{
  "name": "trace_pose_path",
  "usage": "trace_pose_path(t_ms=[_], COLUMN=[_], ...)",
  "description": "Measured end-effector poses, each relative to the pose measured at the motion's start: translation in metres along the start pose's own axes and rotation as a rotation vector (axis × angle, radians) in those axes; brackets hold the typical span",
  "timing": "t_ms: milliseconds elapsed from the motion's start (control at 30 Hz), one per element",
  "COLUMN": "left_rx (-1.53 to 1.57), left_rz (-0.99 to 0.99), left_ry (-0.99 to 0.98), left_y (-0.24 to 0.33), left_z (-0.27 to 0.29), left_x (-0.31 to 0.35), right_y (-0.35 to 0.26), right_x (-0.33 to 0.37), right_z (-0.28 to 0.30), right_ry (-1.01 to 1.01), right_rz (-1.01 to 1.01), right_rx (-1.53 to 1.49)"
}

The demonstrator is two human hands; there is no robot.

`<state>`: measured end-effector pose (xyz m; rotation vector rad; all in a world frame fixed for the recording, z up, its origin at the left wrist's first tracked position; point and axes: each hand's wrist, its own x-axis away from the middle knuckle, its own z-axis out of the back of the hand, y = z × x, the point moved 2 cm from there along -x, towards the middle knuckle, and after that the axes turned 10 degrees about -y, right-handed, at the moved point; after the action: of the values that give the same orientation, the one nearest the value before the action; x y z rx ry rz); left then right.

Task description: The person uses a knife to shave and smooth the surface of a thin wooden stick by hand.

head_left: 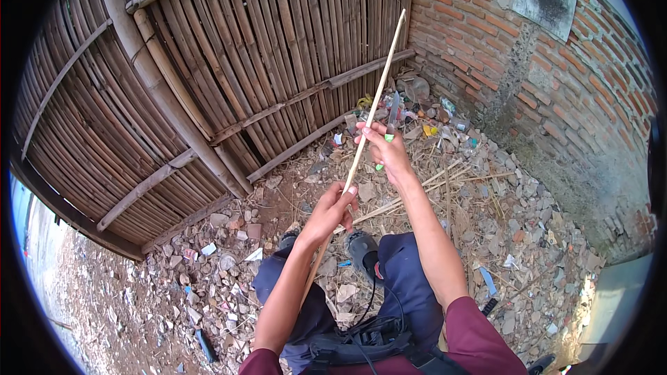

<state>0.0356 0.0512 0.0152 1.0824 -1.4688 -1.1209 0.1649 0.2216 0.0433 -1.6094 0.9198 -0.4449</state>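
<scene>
A long pale bamboo strip [381,87] runs slantwise in front of me, its thin tip up toward the fence corner and its lower end down by my left forearm. My left hand [328,217] is closed round the strip at its lower part. Higher up, my right hand [390,156] grips a knife by its bright green handle [389,138], with the grey blade [394,110] pointing up and away from me. The fingers of that hand also touch the strip. Most of the handle is hidden in the palm.
Several cut bamboo strips [438,182] lie on the rubble-strewn ground beyond my knees. A bamboo fence [278,42] stands ahead and left, meeting a brick wall [479,35] at the right. Litter [431,130] gathers in their corner. My shoe [361,253] rests on stones.
</scene>
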Motion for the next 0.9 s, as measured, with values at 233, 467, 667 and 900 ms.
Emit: trace_pose_path(t_ms=[233,467,667,900], left_rx=[0.045,-0.016,-0.389,-0.503], left_rz=[-0.172,-0.164,-0.291,-0.293], left_ry=[-0.044,0.154,0.390,0.455], left_y=[-0.017,-0.016,-0.020,-0.004], left_z=[0.002,0.013,0.020,0.009], left_x=[-0.002,-0.004,-0.004,0.011], right_y=[0.005,0.029,0.040,0.045], right_x=[-0.001,-0.005,0.006,0.004], right_z=[0.005,0.005,-0.036,-0.042], right_ry=[0.010,-0.015,0.021,0.004], right_rz=[-0.041,0.171,0.308,0.357], right_rx=[0.079,0.774,1.111,1.344])
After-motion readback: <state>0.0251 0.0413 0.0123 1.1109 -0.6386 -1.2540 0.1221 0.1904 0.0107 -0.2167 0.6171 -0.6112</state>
